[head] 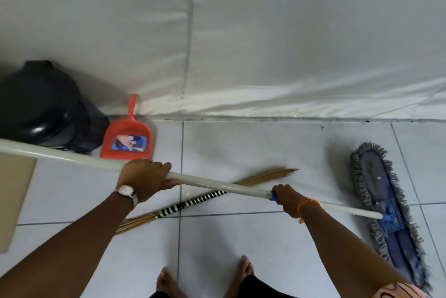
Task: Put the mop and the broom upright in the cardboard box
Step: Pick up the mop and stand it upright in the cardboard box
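A flat mop with a blue, grey-fringed head [388, 210] lies on the tiled floor at the right. Its long white pole [72, 156] runs nearly level across the view to the left edge. My left hand [144, 179] grips the pole near its middle. My right hand [288, 197] grips it lower down, by a blue collar. Under the pole a stick broom [205, 197] with a black-and-white wrapped handle lies flat on the floor. A beige cardboard box [14, 198] shows only partly at the left edge.
A black bin with a domed lid [41, 109] stands at the left by the wall. A red dustpan [128, 138] leans beside it. A white padded wall [265, 44] closes the far side. My bare feet [205, 278] are at the bottom.
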